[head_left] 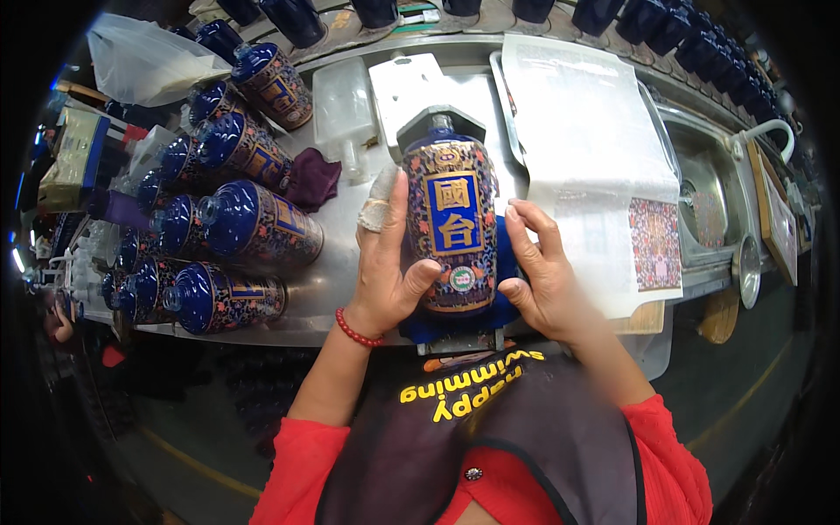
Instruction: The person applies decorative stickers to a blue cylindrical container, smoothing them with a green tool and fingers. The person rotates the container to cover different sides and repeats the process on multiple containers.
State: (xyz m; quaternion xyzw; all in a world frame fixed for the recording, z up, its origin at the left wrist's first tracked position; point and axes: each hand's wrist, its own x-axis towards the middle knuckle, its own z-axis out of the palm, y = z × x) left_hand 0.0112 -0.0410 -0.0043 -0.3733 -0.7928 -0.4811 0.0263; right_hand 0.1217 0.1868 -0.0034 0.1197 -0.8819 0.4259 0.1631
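A blue bottle (453,229) with a colourful floral wrap and a blue, gold-framed panel lies in a holder (420,133) in front of me, neck pointing away. My left hand (385,262) holds its left side, the fingers stretched along it and the thumb over the front edge. One finger wears a whitish wrapping (376,210). At the bottle's right side, my right hand (544,271) is half curled with its fingers apart and nothing visible between them. The thumb tip is close to the bottle; contact cannot be made out. Blue material (505,262) shows beside and beneath the bottle.
Several similar wrapped bottles (254,219) crowd the left, beside a dark purple cloth (312,178). White sheets (577,131) and a patterned label (655,245) lie at right, before a metal sink (713,197). Plain dark bottles (293,22) line a conveyor (350,42) at the back.
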